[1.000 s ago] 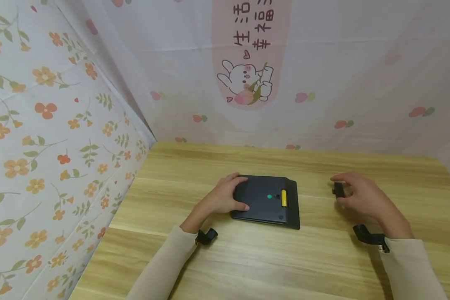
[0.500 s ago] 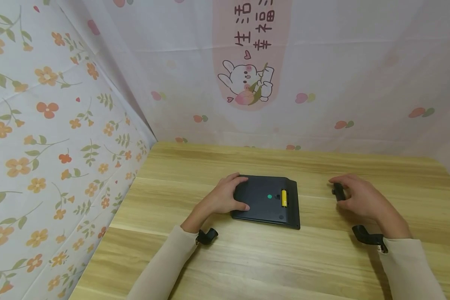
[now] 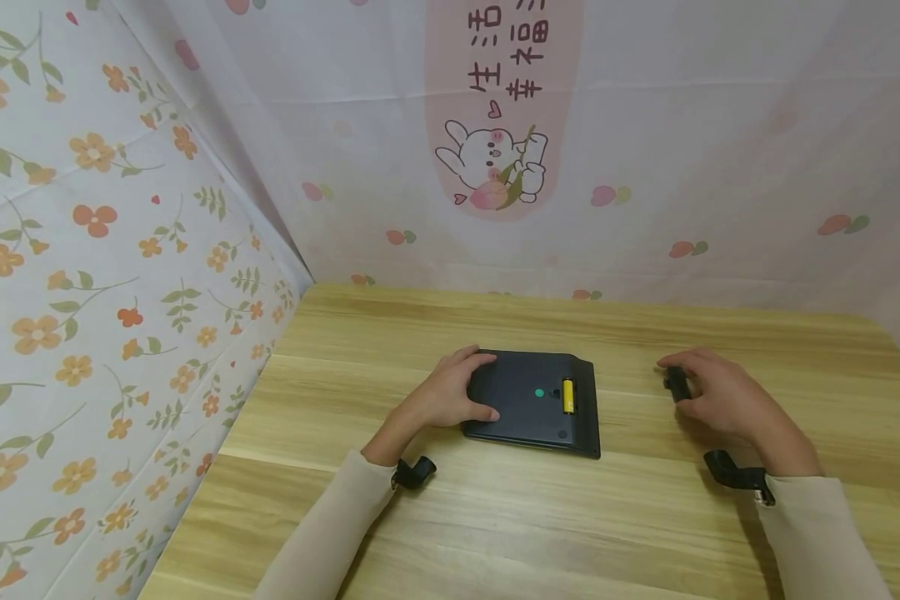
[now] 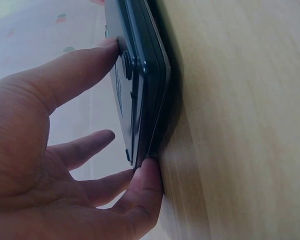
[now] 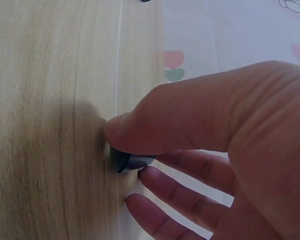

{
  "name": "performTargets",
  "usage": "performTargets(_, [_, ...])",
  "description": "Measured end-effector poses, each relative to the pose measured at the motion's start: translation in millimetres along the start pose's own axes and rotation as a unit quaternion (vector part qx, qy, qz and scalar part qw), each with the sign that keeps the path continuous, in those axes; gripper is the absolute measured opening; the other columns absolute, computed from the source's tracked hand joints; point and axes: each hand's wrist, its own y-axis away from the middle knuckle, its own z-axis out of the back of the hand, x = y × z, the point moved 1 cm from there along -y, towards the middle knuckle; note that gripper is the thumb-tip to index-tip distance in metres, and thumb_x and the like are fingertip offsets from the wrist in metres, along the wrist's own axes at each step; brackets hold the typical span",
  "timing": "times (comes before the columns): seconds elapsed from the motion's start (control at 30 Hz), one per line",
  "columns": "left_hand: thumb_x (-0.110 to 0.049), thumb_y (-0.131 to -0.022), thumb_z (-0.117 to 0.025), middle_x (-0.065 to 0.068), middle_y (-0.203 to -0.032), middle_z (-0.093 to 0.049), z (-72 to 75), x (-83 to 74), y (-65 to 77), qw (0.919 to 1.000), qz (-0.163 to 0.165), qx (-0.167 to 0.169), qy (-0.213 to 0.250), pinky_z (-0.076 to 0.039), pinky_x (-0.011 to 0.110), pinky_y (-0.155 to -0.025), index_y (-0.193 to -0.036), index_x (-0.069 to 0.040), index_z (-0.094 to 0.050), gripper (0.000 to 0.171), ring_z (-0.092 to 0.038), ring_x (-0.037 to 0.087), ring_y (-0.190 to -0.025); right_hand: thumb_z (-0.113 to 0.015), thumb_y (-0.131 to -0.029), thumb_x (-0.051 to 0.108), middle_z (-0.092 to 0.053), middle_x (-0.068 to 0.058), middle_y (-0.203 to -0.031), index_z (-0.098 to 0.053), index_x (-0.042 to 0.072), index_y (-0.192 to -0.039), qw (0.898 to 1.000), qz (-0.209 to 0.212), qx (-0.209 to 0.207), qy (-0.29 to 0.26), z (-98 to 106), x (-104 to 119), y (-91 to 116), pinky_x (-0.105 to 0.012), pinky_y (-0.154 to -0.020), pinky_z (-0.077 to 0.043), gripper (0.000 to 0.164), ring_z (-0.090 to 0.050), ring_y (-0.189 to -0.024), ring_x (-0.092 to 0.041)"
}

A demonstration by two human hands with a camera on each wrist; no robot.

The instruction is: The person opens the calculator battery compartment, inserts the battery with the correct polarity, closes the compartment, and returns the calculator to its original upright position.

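A black calculator (image 3: pixel 513 396) lies back side up on the wooden table, its battery slot uncovered near the right end. In that slot sits a yellow battery (image 3: pixel 567 396). My left hand (image 3: pixel 444 393) grips the calculator's left end. The left wrist view has its thumb (image 4: pixel 97 57) on the upper face and a fingertip under the edge. Off to the right, my right hand (image 3: pixel 727 396) pinches a small black battery cover (image 3: pixel 678 384) between thumb and fingers, low over the table. In the right wrist view the thumb hides much of the cover (image 5: pixel 132 162).
The wooden table (image 3: pixel 495 517) meets a pale printed curtain (image 3: pixel 645 150) at the back. A floral curtain (image 3: pixel 90 275) hangs along its left side. Black camera mounts (image 3: pixel 416 473) sit on both wrists, below the hands.
The right hand with the battery cover has shifted very slightly left over the last second. The left hand and the calculator have kept their places.
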Motion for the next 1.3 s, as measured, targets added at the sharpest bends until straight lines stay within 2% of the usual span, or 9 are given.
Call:
performTargets(0.37, [-0.028,-0.092,-0.091,0.023,-0.178,-0.027,-0.4,1.4,-0.5,1.0000,-0.004,-0.003,0.001,-0.031,0.064,-0.125,-0.167,-0.009,-0.048,0.088,-0.028,0.049,-0.161,-0.083,-0.087,-0.006,-0.056,-0.039,-0.143,-0.064,-0.010,-0.142,1.000,-0.002,0.006,0.000,0.0,-0.6,0.5,-0.070,-0.094,-0.052,0.058,-0.062,-0.119,-0.057])
performTargets(1.0, [-0.028,-0.092,-0.091,0.022,-0.178,-0.027,-0.7,0.7,-0.3,1.0000,-0.002,-0.006,-0.004,-0.035,0.063,-0.123,-0.167,-0.011,-0.048,0.087,-0.029,0.049,-0.160,-0.085,-0.084,-0.005,-0.058,-0.038,-0.142,-0.065,-0.009,-0.141,1.000,-0.011,0.001,0.005,-2.4,-0.4,-0.3,-0.073,-0.098,-0.049,0.060,-0.058,-0.125,-0.059])
performTargets(1.3, [-0.027,-0.092,-0.091,0.022,-0.178,-0.027,-0.3,0.0,-0.2,1.0000,-0.002,-0.004,0.001,-0.032,0.064,-0.125,-0.167,-0.010,-0.048,0.088,-0.028,0.049,-0.161,-0.084,-0.084,-0.005,-0.059,-0.039,-0.141,-0.065,-0.010,-0.140,1.000,-0.007,0.002,0.017,-2.1,-0.1,-2.2,-0.073,-0.099,-0.049,0.060,-0.057,-0.126,-0.060])
